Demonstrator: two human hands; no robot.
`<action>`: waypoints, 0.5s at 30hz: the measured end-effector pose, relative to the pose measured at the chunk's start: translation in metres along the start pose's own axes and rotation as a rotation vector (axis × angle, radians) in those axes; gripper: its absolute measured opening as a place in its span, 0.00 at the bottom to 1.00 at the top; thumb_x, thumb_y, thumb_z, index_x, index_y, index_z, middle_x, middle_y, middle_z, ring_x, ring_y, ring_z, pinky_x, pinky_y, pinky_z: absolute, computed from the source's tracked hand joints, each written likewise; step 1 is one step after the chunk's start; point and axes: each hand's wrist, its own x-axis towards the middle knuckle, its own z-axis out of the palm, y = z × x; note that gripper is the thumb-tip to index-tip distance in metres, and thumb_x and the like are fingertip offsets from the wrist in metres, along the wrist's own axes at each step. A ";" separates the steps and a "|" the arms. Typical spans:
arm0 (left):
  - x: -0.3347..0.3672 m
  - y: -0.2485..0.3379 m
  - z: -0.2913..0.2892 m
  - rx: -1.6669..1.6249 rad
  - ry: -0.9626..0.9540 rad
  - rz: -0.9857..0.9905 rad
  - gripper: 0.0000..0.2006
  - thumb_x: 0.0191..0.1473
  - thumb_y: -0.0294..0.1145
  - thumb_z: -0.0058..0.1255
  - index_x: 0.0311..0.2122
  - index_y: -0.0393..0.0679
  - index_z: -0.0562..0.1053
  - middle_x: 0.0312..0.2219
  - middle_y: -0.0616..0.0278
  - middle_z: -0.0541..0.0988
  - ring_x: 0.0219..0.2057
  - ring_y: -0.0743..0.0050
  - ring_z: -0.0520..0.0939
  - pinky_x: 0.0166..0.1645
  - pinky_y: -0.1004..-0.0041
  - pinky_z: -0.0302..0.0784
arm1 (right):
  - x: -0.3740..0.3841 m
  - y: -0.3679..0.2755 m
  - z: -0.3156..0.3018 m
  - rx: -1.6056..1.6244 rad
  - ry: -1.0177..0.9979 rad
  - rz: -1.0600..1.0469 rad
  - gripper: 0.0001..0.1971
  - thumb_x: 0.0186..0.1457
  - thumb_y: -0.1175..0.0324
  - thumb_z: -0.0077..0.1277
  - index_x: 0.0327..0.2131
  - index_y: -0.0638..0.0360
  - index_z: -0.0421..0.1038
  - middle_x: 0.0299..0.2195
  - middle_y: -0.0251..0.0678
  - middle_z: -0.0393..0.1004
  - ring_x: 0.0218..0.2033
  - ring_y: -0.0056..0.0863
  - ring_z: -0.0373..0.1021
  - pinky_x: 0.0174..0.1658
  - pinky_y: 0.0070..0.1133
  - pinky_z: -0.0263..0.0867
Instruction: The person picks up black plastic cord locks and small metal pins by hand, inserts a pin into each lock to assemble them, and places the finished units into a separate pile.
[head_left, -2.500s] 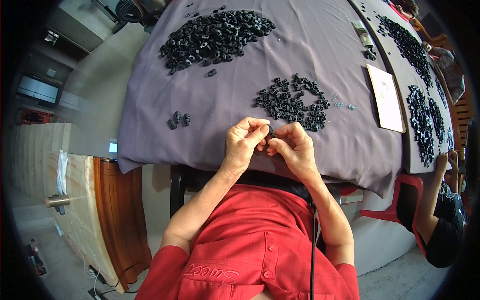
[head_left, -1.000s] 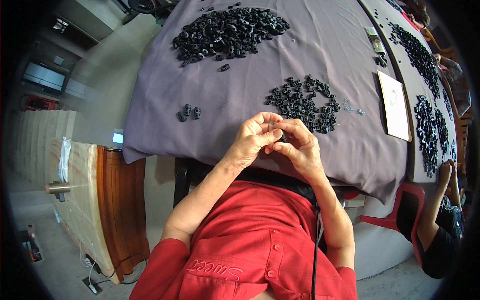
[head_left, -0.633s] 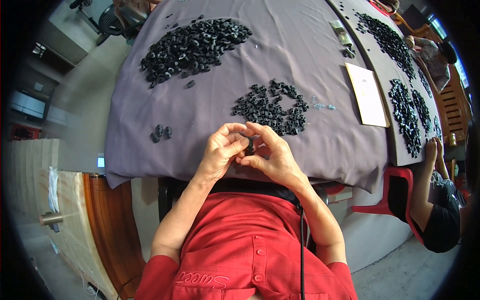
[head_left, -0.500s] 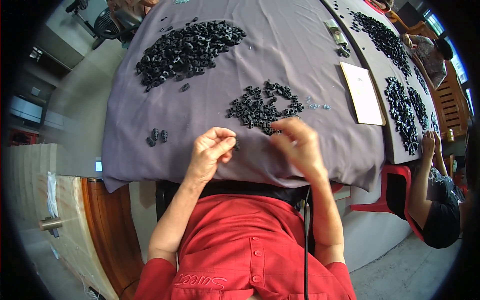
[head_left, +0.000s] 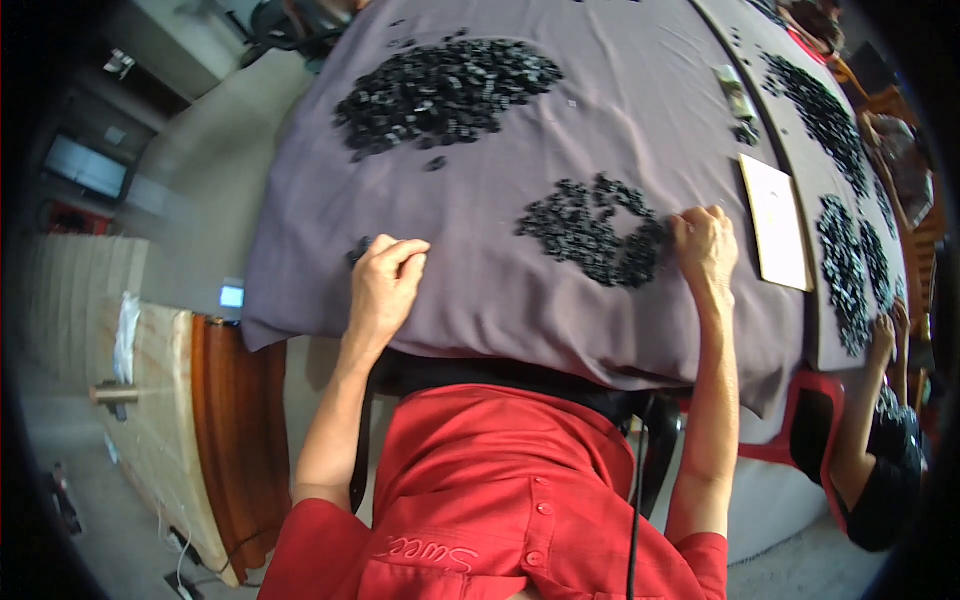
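Note:
My left hand (head_left: pixel 388 285) is over the left front of the grey cloth, its fingers bent and pinched together. Whatever it may hold is hidden by the fingers. Just beyond its knuckles a few small black ribbed parts (head_left: pixel 358 250) show in part. My right hand (head_left: pixel 708 250) is lowered to the cloth at the right edge of a small pile of black plastic pieces (head_left: pixel 585 232). Its fingertips are drawn together and point down, and they hide what lies beneath them. The little metal springs seen there earlier are covered by this hand.
A larger heap of black ribbed parts (head_left: pixel 440 95) lies at the far left of the table. To the right are a pale flat board (head_left: pixel 775 222) and a small packet (head_left: pixel 735 92). Another table bears more black piles (head_left: pixel 843 275), with a person's hands (head_left: pixel 888 335) beside it.
My left hand has moved left, from near the small pile to the few ribbed parts. My right hand has gone right, to where the springs lay. The whole view has shifted and is slightly blurred.

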 end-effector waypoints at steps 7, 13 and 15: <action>-0.005 -0.016 -0.007 0.179 0.091 0.055 0.10 0.48 0.25 0.55 0.38 0.42 0.76 0.31 0.57 0.74 0.30 0.56 0.78 0.35 0.64 0.74 | 0.005 -0.006 0.004 -0.106 -0.069 0.014 0.05 0.48 0.69 0.52 0.28 0.58 0.75 0.31 0.39 0.73 0.36 0.39 0.69 0.41 0.32 0.65; -0.003 -0.022 -0.006 0.227 0.125 0.043 0.10 0.48 0.25 0.55 0.38 0.41 0.75 0.34 0.57 0.72 0.32 0.57 0.78 0.36 0.63 0.75 | -0.002 0.008 0.020 0.029 0.118 -0.132 0.03 0.51 0.73 0.48 0.31 0.59 0.69 0.30 0.39 0.71 0.35 0.41 0.67 0.38 0.34 0.62; -0.001 -0.021 -0.004 0.254 0.153 0.067 0.10 0.47 0.24 0.55 0.38 0.41 0.75 0.34 0.57 0.71 0.32 0.57 0.77 0.36 0.63 0.75 | -0.003 0.009 0.018 0.050 0.129 -0.089 0.03 0.53 0.73 0.47 0.33 0.58 0.68 0.30 0.40 0.70 0.35 0.41 0.67 0.38 0.34 0.62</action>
